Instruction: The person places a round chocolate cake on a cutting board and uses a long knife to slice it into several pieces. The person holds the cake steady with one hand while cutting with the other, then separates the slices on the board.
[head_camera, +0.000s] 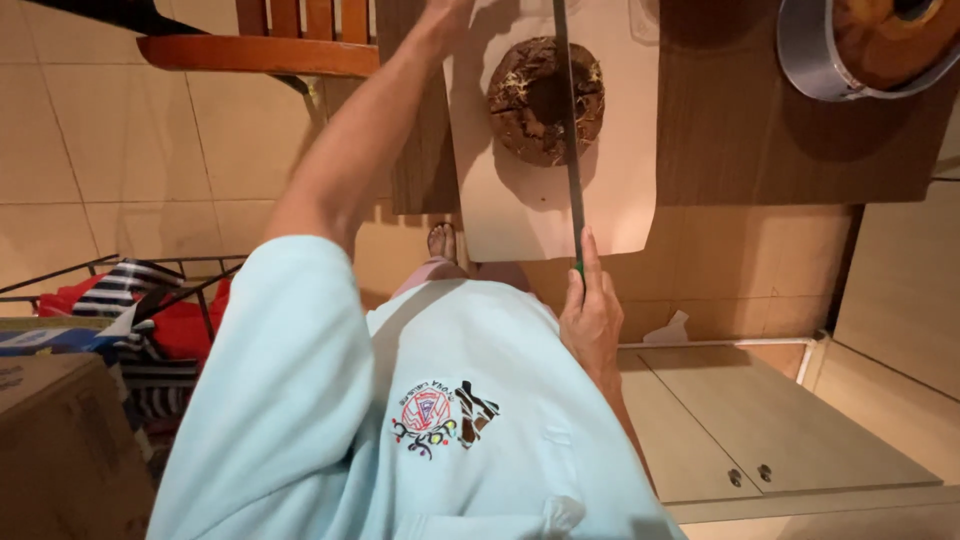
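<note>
A dark ring-shaped cake (520, 110) sits on a sheet of light brown paper (620, 150) on a dark wooden table (740, 130). A long thin straight blade or ruler (573, 180) lies across the cake, over its hole. My right hand (591, 318) grips the near end of this strip at the paper's near edge. My left arm reaches out past the paper's left side. My left hand (445, 15) rests at the paper's far corner, with its fingers cut off by the frame's top edge.
A metal ring pan (812, 55) holding a golden cake stands at the table's far right. A wooden chair (265, 50) is beside the table on the left. A cardboard box (60, 450) and a rack of clothes (150, 300) are on the left, cabinet doors (740, 420) on the right.
</note>
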